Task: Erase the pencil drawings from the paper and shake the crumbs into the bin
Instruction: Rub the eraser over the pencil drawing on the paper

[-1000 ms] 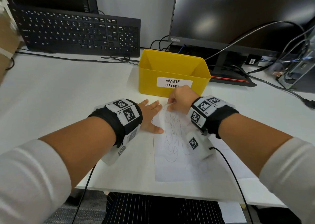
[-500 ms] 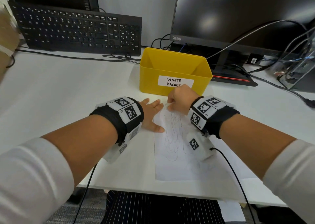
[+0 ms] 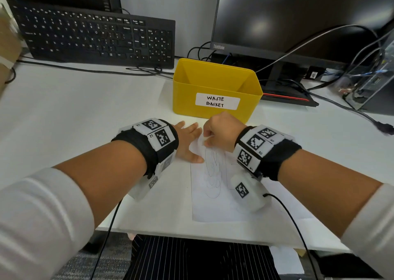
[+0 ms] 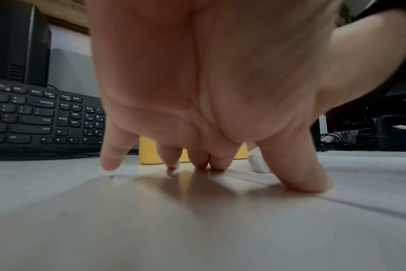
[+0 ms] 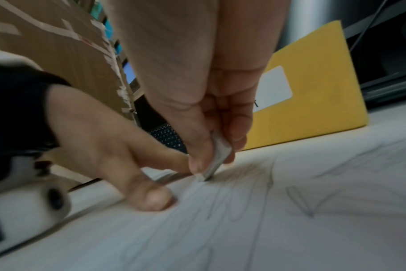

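I sit at a white desk [image 3: 64,113] with screens and cables along its far edge. Nearest me, at six o'clock, lies the white sheet of paper with faint pencil scribbles [image 3: 215,203], flat on the desk and running away toward twelve. At its far left corner, about eleven o'clock, my left hand [image 3: 187,143] is spread with straight fingers; the thumb and fingertips [image 4: 301,181] press down on the sheet's edge and hold nothing. Just beside it, at twelve, my right hand [image 3: 219,132] is curled, and my thumb and fingers pinch a small white rectangular eraser [image 5: 217,159], tilted so that its lower corner touches the paper on the pencil lines. Directly beyond that hand, still at twelve, stands the yellow plastic bin with a white "WASTE BASKET" label [image 3: 215,83], open at the top, close to the paper's far end. Farther back, a black keyboard [image 3: 96,38] leans at ten o'clock and a dark monitor [image 3: 298,19] stands at one.
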The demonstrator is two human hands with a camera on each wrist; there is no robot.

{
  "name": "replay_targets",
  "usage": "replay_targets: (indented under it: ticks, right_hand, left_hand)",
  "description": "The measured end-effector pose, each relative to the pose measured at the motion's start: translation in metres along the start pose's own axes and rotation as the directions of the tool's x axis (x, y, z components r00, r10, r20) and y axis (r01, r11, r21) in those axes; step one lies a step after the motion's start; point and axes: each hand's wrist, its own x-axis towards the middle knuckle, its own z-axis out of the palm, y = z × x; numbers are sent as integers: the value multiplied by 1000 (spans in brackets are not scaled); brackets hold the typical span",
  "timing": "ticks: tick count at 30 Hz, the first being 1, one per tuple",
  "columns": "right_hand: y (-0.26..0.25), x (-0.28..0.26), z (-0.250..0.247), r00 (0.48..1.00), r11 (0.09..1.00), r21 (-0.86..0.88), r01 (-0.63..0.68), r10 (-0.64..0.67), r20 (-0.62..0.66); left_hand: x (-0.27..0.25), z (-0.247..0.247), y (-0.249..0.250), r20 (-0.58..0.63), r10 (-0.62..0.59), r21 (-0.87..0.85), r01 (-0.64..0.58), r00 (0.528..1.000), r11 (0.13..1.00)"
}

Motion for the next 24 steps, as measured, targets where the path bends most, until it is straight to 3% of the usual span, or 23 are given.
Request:
replay_targets:
  ticks: [3, 8, 14, 21, 24]
  right_hand:
    - [0, -3, 0, 999, 999, -7, 40, -40, 25]
    - [11, 10, -5, 996, 997, 6, -82, 83, -22]
    - [4, -6, 3, 1000, 999, 27, 24, -24, 17]
    - [15, 14, -8, 994, 994, 9, -108, 108, -1]
    - [9, 4, -1, 998, 998, 11, -55, 55, -7]
  left_hand:
    - [-2, 0, 1, -9, 6, -1, -6, 1000, 1000]
    - [2, 2, -2, -9, 5, -1, -5, 1000, 1000]
    - [1, 0, -1, 4, 9, 13, -9, 1000, 1000]
    - [4, 1, -3, 11, 5, 15, -5, 1000, 1000]
    - [3, 0, -2, 16, 6, 15, -6, 1000, 1000]
